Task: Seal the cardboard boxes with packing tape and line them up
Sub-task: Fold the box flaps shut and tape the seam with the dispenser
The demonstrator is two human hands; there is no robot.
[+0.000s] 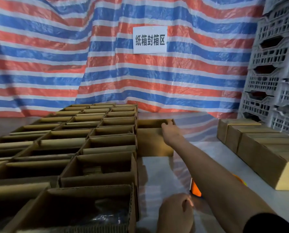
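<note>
Right hand (167, 127) reaches out, fingers hooked over the rim of an open cardboard box (154, 142) standing beside the open-box grid (90, 142). Left hand (175, 214) loosely curled near the orange tape dispenser (195, 189), holding nothing.

Head-height view, forward and down, close

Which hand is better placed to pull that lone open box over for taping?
Right. The right hand already reaches the open box and curls over its far rim, while the left hand rests near the orange tape dispenser.
</note>
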